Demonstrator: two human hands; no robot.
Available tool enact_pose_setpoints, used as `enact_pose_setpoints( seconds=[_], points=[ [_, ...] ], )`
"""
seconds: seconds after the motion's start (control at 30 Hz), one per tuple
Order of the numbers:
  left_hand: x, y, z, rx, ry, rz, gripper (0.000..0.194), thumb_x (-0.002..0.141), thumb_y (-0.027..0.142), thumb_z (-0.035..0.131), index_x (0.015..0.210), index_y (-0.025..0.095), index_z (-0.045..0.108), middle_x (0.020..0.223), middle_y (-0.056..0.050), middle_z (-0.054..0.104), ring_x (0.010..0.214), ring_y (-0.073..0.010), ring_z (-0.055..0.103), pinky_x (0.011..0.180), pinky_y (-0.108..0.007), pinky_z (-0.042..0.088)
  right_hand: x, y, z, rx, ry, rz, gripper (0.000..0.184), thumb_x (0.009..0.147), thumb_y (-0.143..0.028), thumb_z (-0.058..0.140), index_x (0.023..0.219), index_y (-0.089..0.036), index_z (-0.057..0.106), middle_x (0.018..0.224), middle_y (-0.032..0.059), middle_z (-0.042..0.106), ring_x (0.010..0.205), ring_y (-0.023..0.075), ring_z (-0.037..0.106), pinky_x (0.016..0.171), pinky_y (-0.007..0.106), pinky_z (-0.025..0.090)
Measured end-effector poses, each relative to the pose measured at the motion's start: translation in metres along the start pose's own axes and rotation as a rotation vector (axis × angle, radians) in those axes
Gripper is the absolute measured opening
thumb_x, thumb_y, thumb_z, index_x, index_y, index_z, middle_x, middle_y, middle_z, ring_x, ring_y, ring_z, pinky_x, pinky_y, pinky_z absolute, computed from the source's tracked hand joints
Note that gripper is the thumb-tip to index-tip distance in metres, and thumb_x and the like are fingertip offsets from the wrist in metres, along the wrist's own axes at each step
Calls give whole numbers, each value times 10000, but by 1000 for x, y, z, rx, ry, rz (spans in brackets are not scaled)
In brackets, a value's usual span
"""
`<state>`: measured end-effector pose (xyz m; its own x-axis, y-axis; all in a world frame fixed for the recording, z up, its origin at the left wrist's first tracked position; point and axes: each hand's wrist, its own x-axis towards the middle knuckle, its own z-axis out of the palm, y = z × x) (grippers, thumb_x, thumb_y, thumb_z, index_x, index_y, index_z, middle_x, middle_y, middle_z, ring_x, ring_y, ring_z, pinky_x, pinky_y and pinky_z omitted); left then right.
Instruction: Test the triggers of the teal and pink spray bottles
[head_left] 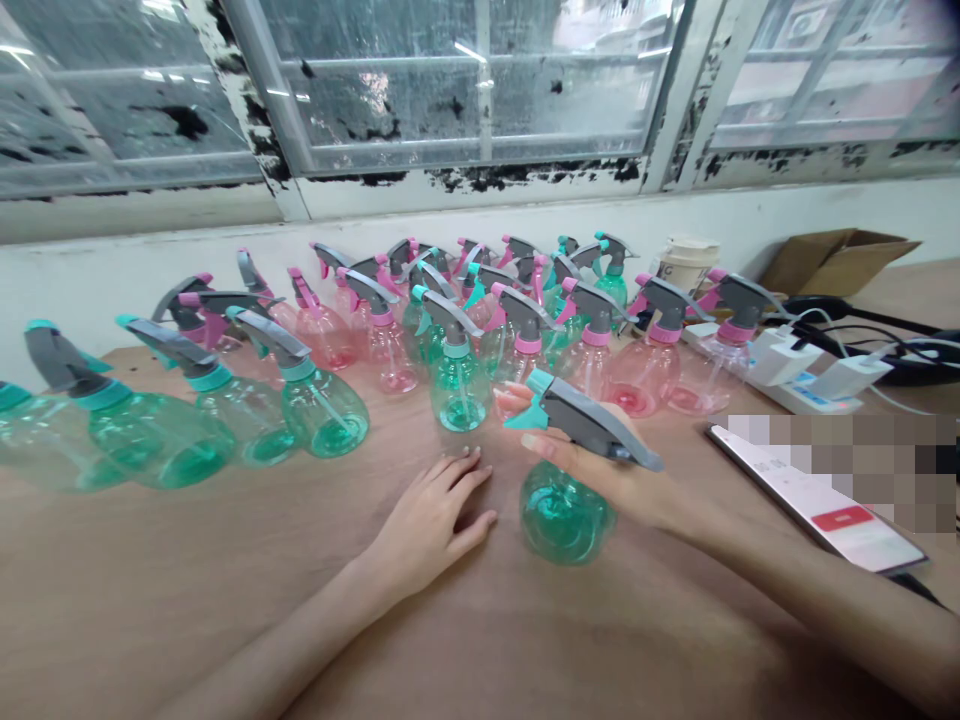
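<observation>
My right hand [600, 470] is wrapped round the neck of a green spray bottle [566, 520] with a grey and teal trigger head. The bottle leans a little, and I cannot tell whether its base touches the table. Left of it, my left hand [433, 515] lies palm down on the wooden table [360, 620], fingers stretched out and holding nothing. Just beyond the hands stands another green spray bottle [459, 390]. A pink spray bottle [643, 370] is upright behind my right hand.
Several green spray bottles [324, 415] stand at the left, with many pink and green ones crowded toward the wall. To the right are a phone [795, 480], a power strip [817, 400] with chargers and cables, a paper cup [684, 262] and an open cardboard box [825, 262].
</observation>
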<state>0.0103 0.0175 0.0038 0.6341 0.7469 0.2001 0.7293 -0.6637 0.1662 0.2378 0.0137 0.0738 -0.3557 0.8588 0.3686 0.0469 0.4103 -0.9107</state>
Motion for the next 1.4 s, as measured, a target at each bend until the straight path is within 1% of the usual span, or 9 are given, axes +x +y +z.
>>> enact_pose_setpoints(
  seconds=[0.07,0.23,0.47,0.6,0.7,0.87,0.97,1.13,1.4],
  points=[
    [0,0,0,-8,2,4,447,931,376,531,1319,154,526,1418,-141,507,1309,-295,460,1078,-488,378,-1,-1,1,-14,15,3,422,844,-278,638,1262,-273,579,1098,23,690,1011,207,653,814,319,543],
    [1,0,-1,-21,14,6,442,931,373,523,1318,159,525,1405,-137,519,1298,-294,471,1064,-481,397,-1,0,-1,-143,24,34,371,872,-361,616,1226,-248,621,708,-23,647,669,174,627,644,304,518],
    [1,-1,0,0,12,7,446,933,378,517,1325,165,517,1415,-132,509,1299,-295,465,1064,-486,395,1,-2,-2,-94,-15,3,267,877,-376,601,1118,-266,633,943,12,683,688,159,628,603,289,508],
    [2,-1,0,-8,4,4,445,931,368,528,1325,161,520,1405,-139,517,1286,-303,478,1050,-484,409,1,-4,-2,-160,18,-46,149,867,-365,618,929,-234,650,838,-6,675,718,148,631,626,262,503],
    [1,-1,0,-9,0,1,444,934,366,525,1326,158,518,1407,-144,513,1290,-306,473,1048,-487,409,0,-3,-2,-190,56,-77,154,866,-372,625,842,-220,635,750,-23,649,654,123,603,574,234,479],
    [2,-1,-1,-10,7,7,441,935,376,517,1316,156,523,1400,-149,519,1283,-310,480,1044,-499,411,1,-3,-2,-148,24,-56,165,863,-394,619,909,-235,633,841,-10,680,689,137,629,601,258,509],
    [2,-1,-1,1,14,8,439,932,372,524,1314,156,525,1408,-146,513,1286,-310,477,1056,-501,398,2,-4,-2,-91,-11,-41,250,862,-395,610,1069,-253,623,991,16,700,806,175,671,729,325,543],
    [1,0,-2,2,22,8,436,931,370,532,1314,163,521,1391,-139,530,1274,-304,491,1052,-486,405,0,0,-1,-153,33,-36,345,838,-412,640,1141,-247,623,877,7,697,714,176,643,672,329,533],
    [1,1,-3,-19,21,3,413,931,359,537,1290,156,532,1402,-140,521,1282,-297,484,1061,-483,394,-10,13,3,-167,310,-169,675,654,-683,697,1170,-273,551,960,28,672,739,186,612,613,306,492]
  ],
)
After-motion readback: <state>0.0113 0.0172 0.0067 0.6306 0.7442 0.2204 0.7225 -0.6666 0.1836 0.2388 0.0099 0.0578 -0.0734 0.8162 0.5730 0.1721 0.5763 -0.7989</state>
